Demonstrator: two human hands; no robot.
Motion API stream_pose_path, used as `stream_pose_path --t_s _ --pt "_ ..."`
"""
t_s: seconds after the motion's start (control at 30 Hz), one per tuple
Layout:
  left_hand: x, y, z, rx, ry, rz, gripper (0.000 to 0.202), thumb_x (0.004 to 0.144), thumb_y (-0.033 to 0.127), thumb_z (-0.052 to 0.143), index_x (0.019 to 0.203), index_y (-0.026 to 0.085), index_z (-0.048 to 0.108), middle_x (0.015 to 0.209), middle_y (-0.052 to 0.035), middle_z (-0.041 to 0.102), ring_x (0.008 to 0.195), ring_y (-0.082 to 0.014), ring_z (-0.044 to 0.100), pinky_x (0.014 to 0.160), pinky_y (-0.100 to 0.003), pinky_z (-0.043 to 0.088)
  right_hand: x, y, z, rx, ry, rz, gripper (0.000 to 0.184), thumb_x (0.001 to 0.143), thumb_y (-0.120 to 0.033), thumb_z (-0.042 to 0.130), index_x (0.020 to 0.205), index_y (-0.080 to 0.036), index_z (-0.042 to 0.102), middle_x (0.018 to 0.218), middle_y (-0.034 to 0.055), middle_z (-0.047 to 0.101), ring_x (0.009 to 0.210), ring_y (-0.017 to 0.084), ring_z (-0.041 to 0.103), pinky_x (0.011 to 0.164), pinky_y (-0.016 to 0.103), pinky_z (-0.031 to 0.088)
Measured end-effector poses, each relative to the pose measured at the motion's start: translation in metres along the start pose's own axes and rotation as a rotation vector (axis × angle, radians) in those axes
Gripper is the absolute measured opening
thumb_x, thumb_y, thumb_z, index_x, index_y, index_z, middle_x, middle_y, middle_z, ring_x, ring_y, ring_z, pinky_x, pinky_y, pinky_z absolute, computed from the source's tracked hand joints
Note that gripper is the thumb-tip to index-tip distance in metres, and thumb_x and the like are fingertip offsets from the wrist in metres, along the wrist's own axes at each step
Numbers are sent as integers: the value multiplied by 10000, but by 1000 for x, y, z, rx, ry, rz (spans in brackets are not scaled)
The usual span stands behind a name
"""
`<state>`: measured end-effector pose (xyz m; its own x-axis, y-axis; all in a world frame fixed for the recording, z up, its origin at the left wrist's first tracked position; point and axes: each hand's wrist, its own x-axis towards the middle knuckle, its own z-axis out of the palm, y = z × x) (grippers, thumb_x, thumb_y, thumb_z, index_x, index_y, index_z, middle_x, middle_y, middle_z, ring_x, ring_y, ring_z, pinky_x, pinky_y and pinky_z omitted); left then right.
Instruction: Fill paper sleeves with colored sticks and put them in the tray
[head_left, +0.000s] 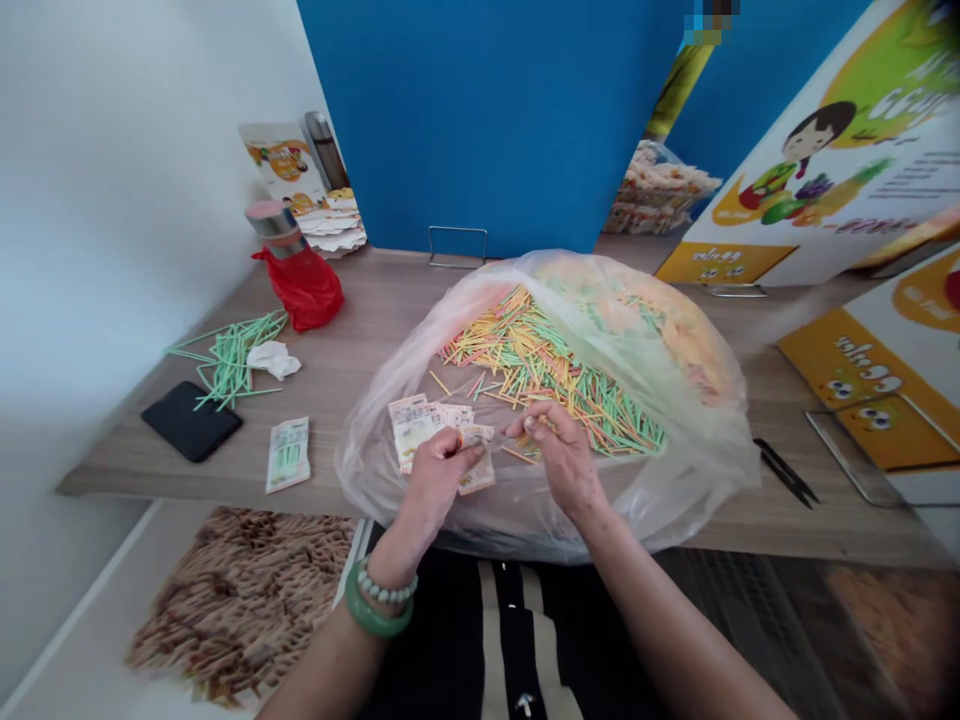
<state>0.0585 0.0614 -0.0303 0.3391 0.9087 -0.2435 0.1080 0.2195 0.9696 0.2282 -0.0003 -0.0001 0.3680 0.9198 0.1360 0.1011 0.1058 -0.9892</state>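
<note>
A big clear plastic bag (pixel 697 470) lies open on the wooden table (pixel 390 300), with a heap of thin coloured sticks (pixel 540 365) inside. My left hand (pixel 435 480) is closed on a small printed paper packet (pixel 480 460) over the bag's near edge. More such packets (pixel 412 420) lie fanned just left of it. My right hand (pixel 559 450) is pinched on a few coloured sticks beside the packet.
A filled packet (pixel 288 455), a black phone (pixel 191 420), loose green sticks (pixel 232 360) and a crumpled tissue (pixel 274 358) lie at left. A red bag under a tin (pixel 300 285) stands behind. Black snips (pixel 785 470) lie right. Printed boards (pixel 825 170) lean at right.
</note>
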Motion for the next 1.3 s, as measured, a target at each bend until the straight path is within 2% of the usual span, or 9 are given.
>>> stream_pose_path --t_s 0.2,0.43,0.6,0.77,0.93,1.07,1.17,1.23,1.3 --pt "-3 11 -1 122 -104 2 308 687 421 699 559 172 573 597 23 484 572 -119 414 532 -250 300 3 -22 13 214 59 -33 122 961 -306 544 863 -239 574 810 -20 699 892 192 686 908 365 465" --pt "-10 17 4 64 -65 -87 418 623 475 769 495 187 495 454 66 373 421 -72 323 422 -228 231 10 -44 39 259 82 -61 139 973 -378 499 911 -256 469 816 -8 704 949 215 698 916 406 496" --pt "-14 27 5 -71 -128 -143 405 602 473 805 507 180 542 442 62 434 344 -75 386 352 -224 325 7 -44 53 231 46 -118 112 990 -344 472 924 -254 471 871 11 710 989 211 690 957 422 490" --pt "-16 29 1 -186 -229 -227 350 568 439 853 605 140 675 526 17 566 381 -85 462 390 -241 427 1 -31 42 177 -28 -71 122 981 -327 509 893 -247 533 884 13 718 1099 222 650 1020 433 443" --pt "-15 32 3 -241 -261 -203 346 606 453 852 640 139 711 545 17 574 405 -78 447 397 -230 393 -2 -29 27 159 -86 -37 129 961 -320 508 855 -249 527 1043 29 737 1170 228 609 1060 444 399" --pt "-13 32 7 -264 -286 -150 357 624 473 850 721 147 741 614 7 603 503 -104 492 475 -243 414 2 -28 25 94 -221 -2 145 935 -319 529 813 -241 537 1122 49 727 1282 240 539 1095 461 373" --pt "-11 28 7 -205 -276 17 304 703 463 809 714 166 749 745 -28 654 721 -168 586 691 -294 484 7 -27 22 26 -314 35 177 932 -353 528 805 -235 565 1202 62 697 1260 253 562 1082 475 394" --pt "-9 23 4 -199 -251 91 260 760 439 771 740 180 762 879 -49 686 875 -202 605 847 -324 475 9 -27 17 -16 -381 41 166 934 -376 539 909 -237 626 1292 70 654 1270 256 555 1085 467 397" --pt "-7 18 1 -257 -228 62 238 796 424 737 828 191 776 934 -55 700 910 -212 611 893 -341 464 11 -25 11 -12 -392 37 257 938 -382 541 1145 -260 634 1383 70 595 1319 250 514 1103 452 383"
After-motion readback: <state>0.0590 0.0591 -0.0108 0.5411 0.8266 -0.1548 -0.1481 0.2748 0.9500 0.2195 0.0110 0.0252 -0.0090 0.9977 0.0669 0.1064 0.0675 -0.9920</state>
